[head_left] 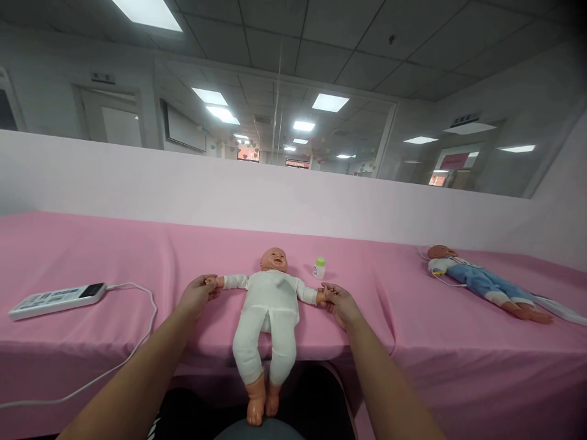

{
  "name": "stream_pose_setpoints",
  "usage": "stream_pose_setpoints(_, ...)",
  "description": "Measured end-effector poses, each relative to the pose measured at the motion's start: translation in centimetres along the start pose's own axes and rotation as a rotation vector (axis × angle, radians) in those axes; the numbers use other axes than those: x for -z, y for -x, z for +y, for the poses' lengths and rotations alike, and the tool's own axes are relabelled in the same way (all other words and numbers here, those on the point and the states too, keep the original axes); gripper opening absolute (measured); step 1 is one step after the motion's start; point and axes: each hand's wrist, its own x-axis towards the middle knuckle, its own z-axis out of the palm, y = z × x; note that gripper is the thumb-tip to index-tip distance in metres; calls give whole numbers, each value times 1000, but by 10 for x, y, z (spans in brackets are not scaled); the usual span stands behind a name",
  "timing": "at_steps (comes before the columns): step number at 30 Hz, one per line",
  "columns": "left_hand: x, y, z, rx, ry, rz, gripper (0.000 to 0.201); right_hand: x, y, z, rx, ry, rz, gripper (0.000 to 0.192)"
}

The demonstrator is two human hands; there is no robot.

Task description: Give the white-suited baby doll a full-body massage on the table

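A baby doll (271, 296) in a white top and white trousers lies on its back before me, head toward the wall. Its bare feet hang past the front edge of the pink-covered table. My left hand (200, 292) is closed around the doll's hand on the left side of the picture. On the other side, my right hand (340, 304) grips the doll's other hand between thumb and fingers. Both doll arms are stretched out sideways. Close to the doll's head and my right hand stands a small bottle (319, 269) with a green cap.
A white handheld device (58, 300) with a cable (149, 324) lies at the left. Far right, a second doll (486, 284) in blue trousers lies with thin tubing about it. A pink cloth (114, 256) covers the table. Behind stands a white wall (229, 201) with a window above.
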Motion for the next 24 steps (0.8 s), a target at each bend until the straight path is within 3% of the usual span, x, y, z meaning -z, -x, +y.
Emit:
stream_pose_setpoints(10, 2, -6, -7, 1, 21, -13, 51, -4, 1, -3, 9, 30, -1, 46)
stream_pose_setpoints(19, -5, 1, 2, 22, 28, 34, 49, -6, 2, -1, 17, 95, 17, 41)
stream_pose_setpoints(24, -10, 10, 7, -35, -207, 120, 39, -12, 8, 0, 43, 221, 93, 36)
